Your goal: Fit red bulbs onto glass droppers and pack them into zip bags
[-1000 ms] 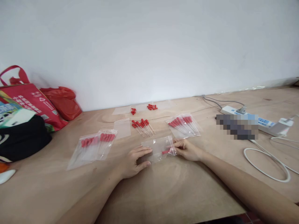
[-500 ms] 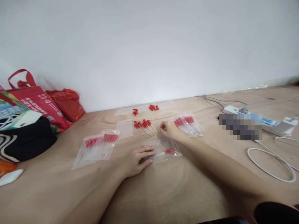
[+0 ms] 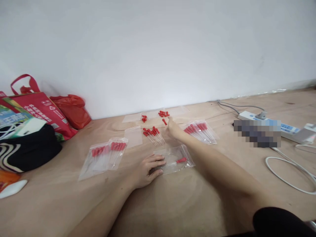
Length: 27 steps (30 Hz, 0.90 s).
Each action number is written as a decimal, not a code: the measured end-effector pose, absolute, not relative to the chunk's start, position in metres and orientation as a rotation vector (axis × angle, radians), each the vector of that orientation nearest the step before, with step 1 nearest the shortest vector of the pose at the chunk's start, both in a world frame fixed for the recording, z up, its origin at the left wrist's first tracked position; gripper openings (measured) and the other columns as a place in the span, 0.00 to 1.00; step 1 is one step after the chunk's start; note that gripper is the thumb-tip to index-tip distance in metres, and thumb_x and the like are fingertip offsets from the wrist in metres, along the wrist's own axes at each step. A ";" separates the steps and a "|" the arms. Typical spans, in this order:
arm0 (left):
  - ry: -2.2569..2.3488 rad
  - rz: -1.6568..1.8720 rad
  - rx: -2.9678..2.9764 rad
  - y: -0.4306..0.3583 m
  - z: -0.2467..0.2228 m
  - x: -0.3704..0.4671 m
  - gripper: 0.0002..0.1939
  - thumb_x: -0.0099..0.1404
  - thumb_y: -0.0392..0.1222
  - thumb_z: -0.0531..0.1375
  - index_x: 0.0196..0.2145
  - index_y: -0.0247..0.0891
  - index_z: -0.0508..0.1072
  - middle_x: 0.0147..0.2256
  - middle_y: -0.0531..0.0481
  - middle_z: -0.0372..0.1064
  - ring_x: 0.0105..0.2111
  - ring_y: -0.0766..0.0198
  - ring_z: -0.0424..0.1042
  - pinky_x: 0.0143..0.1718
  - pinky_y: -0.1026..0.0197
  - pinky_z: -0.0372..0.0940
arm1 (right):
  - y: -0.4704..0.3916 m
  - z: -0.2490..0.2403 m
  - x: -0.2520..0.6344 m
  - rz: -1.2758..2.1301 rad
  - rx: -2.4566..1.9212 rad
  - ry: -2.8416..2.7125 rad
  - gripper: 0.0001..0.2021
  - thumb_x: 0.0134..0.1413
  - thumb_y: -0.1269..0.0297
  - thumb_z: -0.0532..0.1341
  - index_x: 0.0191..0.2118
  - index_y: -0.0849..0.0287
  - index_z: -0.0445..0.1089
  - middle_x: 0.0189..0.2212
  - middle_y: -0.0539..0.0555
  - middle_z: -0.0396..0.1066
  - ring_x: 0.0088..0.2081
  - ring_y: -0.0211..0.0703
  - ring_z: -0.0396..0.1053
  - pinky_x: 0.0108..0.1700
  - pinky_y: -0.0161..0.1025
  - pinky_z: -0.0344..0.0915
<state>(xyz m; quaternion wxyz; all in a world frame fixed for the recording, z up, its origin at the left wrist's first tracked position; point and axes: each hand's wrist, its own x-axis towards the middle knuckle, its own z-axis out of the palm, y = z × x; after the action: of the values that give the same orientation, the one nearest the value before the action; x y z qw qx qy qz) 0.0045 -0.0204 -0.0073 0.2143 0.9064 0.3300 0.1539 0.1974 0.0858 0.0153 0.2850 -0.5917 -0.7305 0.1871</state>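
Observation:
My left hand [image 3: 151, 168] rests with fingers spread on the left edge of a clear zip bag [image 3: 170, 166], which holds one red-capped dropper [image 3: 181, 160]. Farther back, my right hand [image 3: 172, 129] is closed on a red-tipped dropper [image 3: 164, 121], whose red end shows left of the fingers. Just left of that hand lies a bunch of red-capped droppers [image 3: 153, 131]. Two small piles of loose red caps, one at the left [image 3: 144, 118] and one at the right [image 3: 163, 114], lie behind it.
Filled bags of droppers lie at the left [image 3: 106, 158] and right [image 3: 201, 131]. Flat bags [image 3: 133, 136] lie near the middle. Red shopping bags [image 3: 49, 110] and a black cap [image 3: 32, 148] stand far left; a power strip [image 3: 286, 128] and white cable [image 3: 288, 191] are at the right.
My right hand has moved a little back toward the loose caps, and a red dropper end now shows at its fingers. My left hand remains on the bag.

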 end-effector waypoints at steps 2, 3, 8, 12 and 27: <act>0.924 0.427 2.515 -0.020 -0.008 0.004 0.16 0.61 0.42 0.53 0.47 0.43 0.67 0.50 0.47 0.63 0.51 0.60 0.61 0.55 0.47 0.50 | 0.075 0.014 0.222 0.495 -1.416 -1.833 0.30 0.44 0.74 0.51 0.55 0.69 0.44 0.28 0.57 0.68 0.30 0.44 0.66 0.36 0.41 0.62; 0.927 0.426 2.515 -0.020 -0.008 0.004 0.16 0.61 0.42 0.53 0.47 0.43 0.67 0.50 0.47 0.63 0.51 0.60 0.61 0.55 0.47 0.50 | 0.067 0.012 0.236 0.519 -1.342 -1.745 0.31 0.44 0.72 0.52 0.56 0.67 0.42 0.25 0.52 0.66 0.27 0.42 0.65 0.34 0.40 0.62; 0.916 0.420 2.520 -0.019 -0.007 0.004 0.16 0.61 0.42 0.53 0.47 0.44 0.67 0.50 0.48 0.63 0.51 0.60 0.60 0.55 0.48 0.51 | 0.019 -0.010 0.283 0.736 -1.215 -1.288 0.28 0.44 0.60 0.56 0.52 0.57 0.45 0.22 0.43 0.57 0.18 0.34 0.60 0.22 0.34 0.60; 0.932 0.403 2.534 -0.020 -0.004 0.005 0.16 0.61 0.41 0.53 0.47 0.43 0.67 0.50 0.48 0.63 0.51 0.60 0.61 0.55 0.48 0.52 | -0.004 -0.024 0.281 0.823 -1.193 -1.064 0.25 0.43 0.56 0.58 0.46 0.54 0.46 0.22 0.42 0.57 0.18 0.33 0.61 0.20 0.33 0.61; 1.045 0.339 2.551 -0.022 -0.003 0.006 0.22 0.62 0.45 0.52 0.54 0.42 0.58 0.52 0.48 0.60 0.53 0.59 0.58 0.56 0.48 0.50 | -0.021 -0.033 0.255 1.252 -1.239 -1.159 0.15 0.39 0.56 0.61 0.30 0.59 0.58 0.20 0.45 0.62 0.16 0.30 0.58 0.17 0.31 0.54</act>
<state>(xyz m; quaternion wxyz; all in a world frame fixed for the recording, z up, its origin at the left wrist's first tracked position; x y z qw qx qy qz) 0.0058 -0.0221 -0.0028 0.1809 0.9034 0.3698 0.1202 0.2546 -0.0205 -0.0325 0.4940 -0.5111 -0.4778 0.5162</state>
